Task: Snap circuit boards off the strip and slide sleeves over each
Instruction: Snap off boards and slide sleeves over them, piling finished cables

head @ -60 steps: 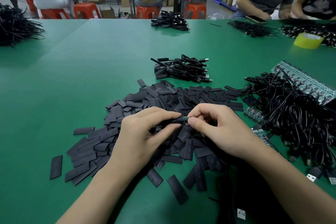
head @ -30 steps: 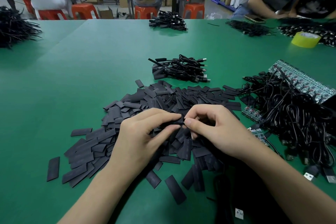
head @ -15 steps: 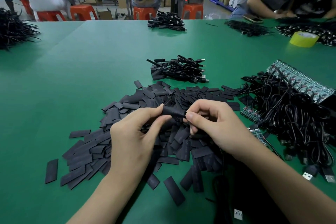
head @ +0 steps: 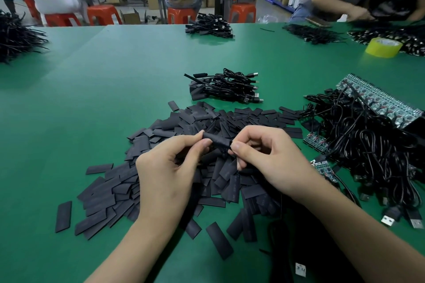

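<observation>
In the middle of the worktop (head: pixel 115 89), just above the pile of loose sleeves (head: pixel 232 116), you hold one black sleeve (head: pixel 216 140) lifted between both hands. Your left hand (head: pixel 167 167) pinches its 9 o'clock end between thumb and forefinger, and the other fingers are curled below. Your right hand (head: pixel 271 158) pinches the 3 o'clock end in the same way, with the remaining fingers bent behind it.

The long axis of the sleeve runs almost from 9 o'clock to 3 o'clock, the right end a little lower. So the sleeve lies exactly between your two hands, and both are equally near to it. No green of a circuit board shows at either end. I judge that the board is already inside, but your fingertips cover the ends and I cannot tell for sure.

Any last push should go along this same line: the right hand toward 9 o'clock while the left only holds.

For the next board, your right hand is the nearer one. Some small green board pieces (head: pixel 315 141) lie near it at 3 o'clock. The long strip of boards (head: pixel 377 99) is well apart at 2 o'clock, behind the tangle of cables (head: pixel 368 151).
</observation>
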